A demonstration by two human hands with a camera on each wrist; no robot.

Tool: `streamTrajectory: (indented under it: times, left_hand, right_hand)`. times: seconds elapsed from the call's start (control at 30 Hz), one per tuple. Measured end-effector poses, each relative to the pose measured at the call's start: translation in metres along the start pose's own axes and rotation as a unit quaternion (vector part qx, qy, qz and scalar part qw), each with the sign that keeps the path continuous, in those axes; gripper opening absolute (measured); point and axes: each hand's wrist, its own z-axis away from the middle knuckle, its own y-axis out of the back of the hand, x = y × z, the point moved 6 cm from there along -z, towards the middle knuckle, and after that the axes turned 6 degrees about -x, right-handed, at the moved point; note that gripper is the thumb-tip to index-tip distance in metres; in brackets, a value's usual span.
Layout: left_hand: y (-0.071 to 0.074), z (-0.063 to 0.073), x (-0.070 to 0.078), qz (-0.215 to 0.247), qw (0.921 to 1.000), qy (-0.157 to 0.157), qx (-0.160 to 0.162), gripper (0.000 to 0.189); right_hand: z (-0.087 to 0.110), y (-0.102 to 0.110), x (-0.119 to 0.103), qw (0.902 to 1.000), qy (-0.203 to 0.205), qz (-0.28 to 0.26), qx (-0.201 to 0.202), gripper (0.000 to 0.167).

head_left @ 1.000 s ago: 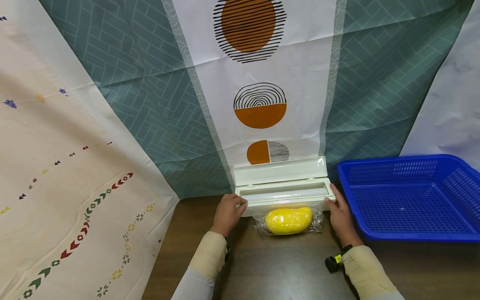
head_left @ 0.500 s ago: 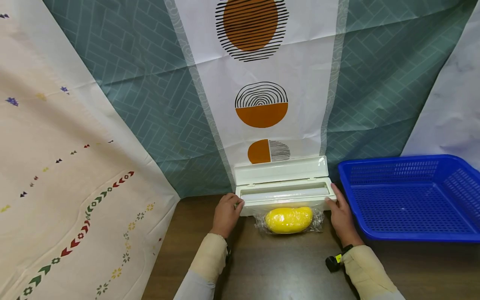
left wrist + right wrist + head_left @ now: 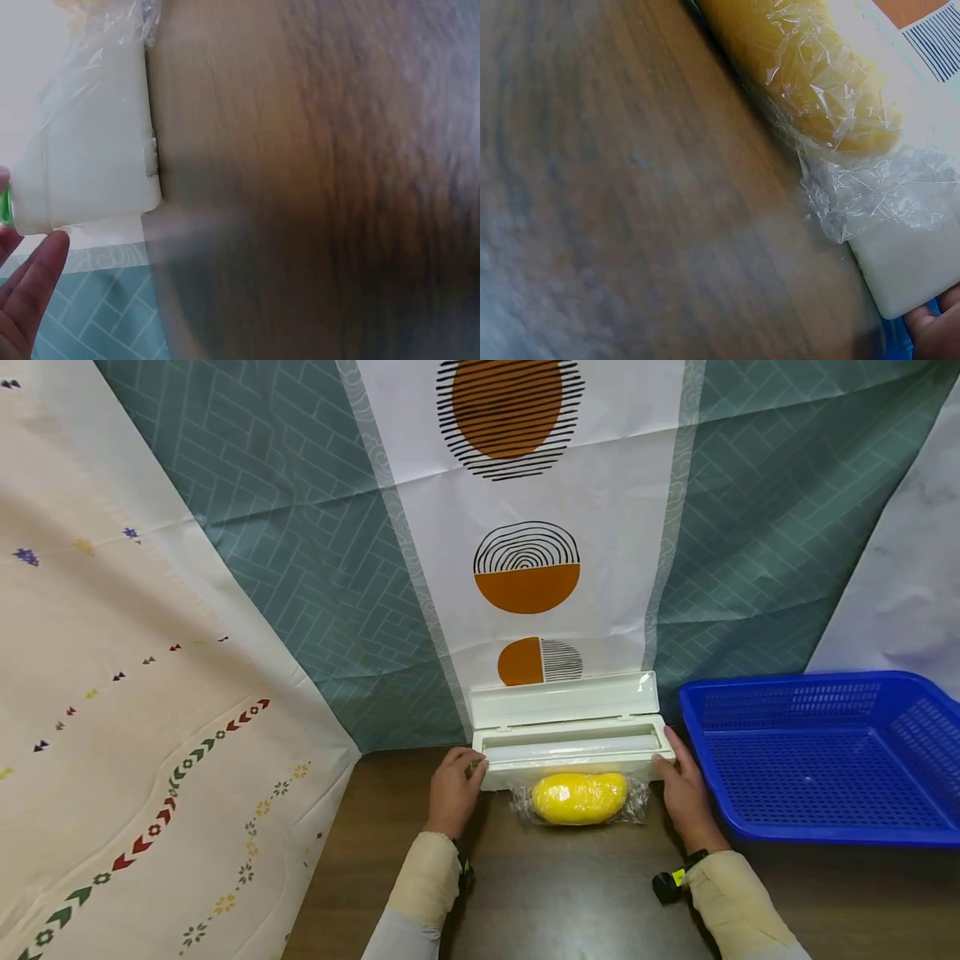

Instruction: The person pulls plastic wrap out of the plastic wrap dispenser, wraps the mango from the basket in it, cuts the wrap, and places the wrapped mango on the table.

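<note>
A white cling film dispenser stands with its lid raised, a roll of film inside. My left hand is at its left end; in the left wrist view, fingertips pinch a small green piece there. My right hand grips the right end, thumb on the front, fingers along the side. Against the dispenser's front lies a yellow oblong item wrapped in clear film; neither hand touches it. In the right wrist view only part of my right hand shows.
A blue plastic basket stands close beside my right hand. Behind the dispenser hangs a patterned curtain, and a pale embroidered cloth borders the left side. All stands on a brown wooden table.
My left hand has slid slightly left, its thumb drawing back from the dispenser's front toward the end. My right hand keeps its grip. The head view has shifted a little.
</note>
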Motion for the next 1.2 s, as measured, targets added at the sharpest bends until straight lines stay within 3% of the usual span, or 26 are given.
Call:
streamTrajectory:
  times: [0.27,0.47,0.6,0.73,0.87,1.03,1.2]
  left_hand:
    - [0.000,0.004,-0.005,0.025,0.9994,0.023,-0.002,0.025]
    - [-0.003,0.008,-0.010,0.061,0.9970,0.040,-0.027,0.032]
    - [-0.003,0.013,-0.005,0.072,0.9954,0.056,-0.031,0.043]
    - [0.001,0.023,0.014,0.095,0.9942,0.050,0.000,0.046]
    - [0.000,0.036,0.042,0.101,0.9947,0.013,0.013,0.037]
    - [-0.015,0.048,0.076,0.084,0.9958,-0.027,-0.023,0.028]
    - [-0.034,0.054,0.099,0.107,0.9911,-0.042,-0.068,0.026]
  right_hand:
    - [-0.001,-0.001,-0.001,0.9999,-0.010,-0.004,0.006,0.058]
    - [-0.001,0.002,0.002,0.9997,-0.022,-0.004,0.004,0.058]
    - [-0.002,0.002,0.003,0.9996,-0.026,-0.006,0.004,0.058]
    - [-0.001,0.000,-0.004,0.9993,-0.035,-0.008,0.004,0.058]
    - [0.007,-0.003,-0.023,0.9991,-0.038,-0.017,-0.001,0.058]
    - [0.011,-0.006,-0.032,0.9990,-0.043,-0.014,-0.004,0.058]
    - [0.003,-0.001,-0.013,0.9987,-0.050,0.003,0.008,0.058]
